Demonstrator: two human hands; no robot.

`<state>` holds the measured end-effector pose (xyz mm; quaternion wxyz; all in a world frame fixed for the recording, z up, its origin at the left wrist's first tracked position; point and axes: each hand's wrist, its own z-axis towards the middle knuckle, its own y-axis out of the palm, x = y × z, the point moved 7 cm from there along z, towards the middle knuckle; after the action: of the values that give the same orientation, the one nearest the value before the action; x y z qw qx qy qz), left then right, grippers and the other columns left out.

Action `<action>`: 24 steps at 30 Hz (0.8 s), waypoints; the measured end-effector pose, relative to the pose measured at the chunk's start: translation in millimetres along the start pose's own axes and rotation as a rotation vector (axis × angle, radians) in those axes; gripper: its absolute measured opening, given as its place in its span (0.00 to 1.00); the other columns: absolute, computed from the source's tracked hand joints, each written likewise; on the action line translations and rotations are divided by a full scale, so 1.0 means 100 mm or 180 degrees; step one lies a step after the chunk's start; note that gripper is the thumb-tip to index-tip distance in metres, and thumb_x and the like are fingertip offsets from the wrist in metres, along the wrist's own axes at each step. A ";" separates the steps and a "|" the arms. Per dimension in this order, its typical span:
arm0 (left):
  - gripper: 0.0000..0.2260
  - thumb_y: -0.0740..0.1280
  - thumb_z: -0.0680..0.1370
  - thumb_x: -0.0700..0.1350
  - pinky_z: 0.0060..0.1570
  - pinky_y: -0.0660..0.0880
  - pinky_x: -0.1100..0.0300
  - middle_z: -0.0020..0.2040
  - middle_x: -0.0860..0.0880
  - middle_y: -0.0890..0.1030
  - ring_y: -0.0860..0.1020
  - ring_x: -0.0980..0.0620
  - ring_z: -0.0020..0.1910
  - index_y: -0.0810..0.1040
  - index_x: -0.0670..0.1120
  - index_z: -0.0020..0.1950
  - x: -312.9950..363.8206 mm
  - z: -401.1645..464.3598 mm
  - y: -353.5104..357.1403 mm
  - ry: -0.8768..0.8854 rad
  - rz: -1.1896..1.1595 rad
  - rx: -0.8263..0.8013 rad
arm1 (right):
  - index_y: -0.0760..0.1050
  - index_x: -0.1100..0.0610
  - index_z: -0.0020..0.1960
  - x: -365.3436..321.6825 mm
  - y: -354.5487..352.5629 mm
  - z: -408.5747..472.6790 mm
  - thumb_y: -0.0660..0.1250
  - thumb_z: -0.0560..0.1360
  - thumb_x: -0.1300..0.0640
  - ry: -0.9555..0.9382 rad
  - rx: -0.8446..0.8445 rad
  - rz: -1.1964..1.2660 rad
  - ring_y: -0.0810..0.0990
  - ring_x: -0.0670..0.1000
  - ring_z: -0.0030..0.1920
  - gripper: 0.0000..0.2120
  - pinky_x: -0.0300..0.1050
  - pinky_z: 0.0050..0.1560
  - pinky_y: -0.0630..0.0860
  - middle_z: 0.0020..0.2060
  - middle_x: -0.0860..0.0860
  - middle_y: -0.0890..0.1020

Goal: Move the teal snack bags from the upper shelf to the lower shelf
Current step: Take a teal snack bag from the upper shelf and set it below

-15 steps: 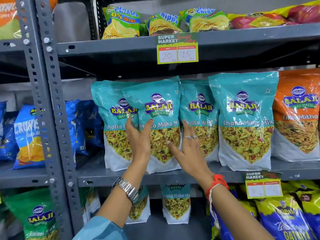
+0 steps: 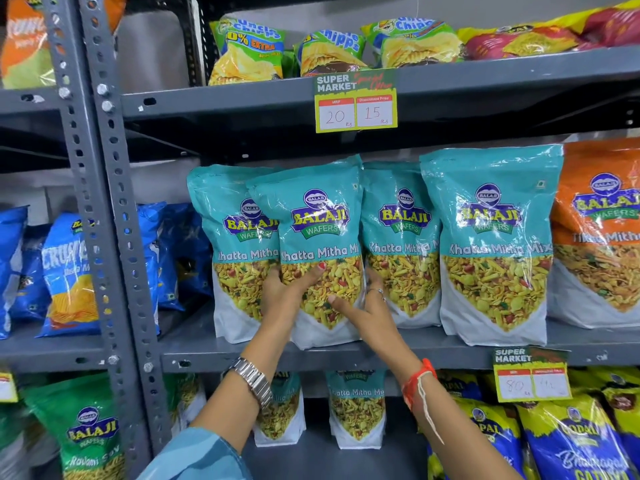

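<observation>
Several teal snack bags stand in a row on the upper shelf (image 2: 450, 351). The second teal bag (image 2: 322, 216) leans forward of the others. My left hand (image 2: 284, 292) grips its left edge, thumb across the front. My right hand (image 2: 363, 310) grips its right edge, fingers tucked behind it. Teal bags stand at the left (image 2: 221, 209), behind to the right (image 2: 398, 216) and further right (image 2: 491, 237). On the lower shelf (image 2: 346, 459) stand two teal bags (image 2: 356, 410) (image 2: 280, 417); a third (image 2: 183, 400) shows at the left.
An orange bag (image 2: 602, 230) stands right of the teal row. Blue chip bags (image 2: 69, 271) fill the left bay beyond the grey upright post (image 2: 114, 237). Blue and yellow bags (image 2: 571, 441) occupy the lower shelf's right side. A price tag (image 2: 531, 374) hangs on the shelf edge.
Both hands have closed onto the sides of the second teal bag, which has tipped slightly forward.
</observation>
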<state>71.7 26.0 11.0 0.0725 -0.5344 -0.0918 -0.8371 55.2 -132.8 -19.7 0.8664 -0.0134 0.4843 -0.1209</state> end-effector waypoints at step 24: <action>0.26 0.76 0.61 0.39 0.45 0.80 0.58 0.50 0.52 0.84 0.82 0.51 0.52 0.73 0.51 0.56 -0.23 -1.29 -0.92 0.0396 -0.1078 0.0117 | 0.58 0.40 0.60 -0.29 0.24 -1.04 0.75 0.43 0.35 -0.0164 -0.0492 -0.0496 0.78 0.55 0.57 0.49 0.46 0.46 0.70 0.53 0.45 0.78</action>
<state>-53.0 86.5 -70.2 -0.0542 -0.4570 -0.1911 -0.8670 -42.4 -93.2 -54.3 0.8629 -0.1209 0.4672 -0.1497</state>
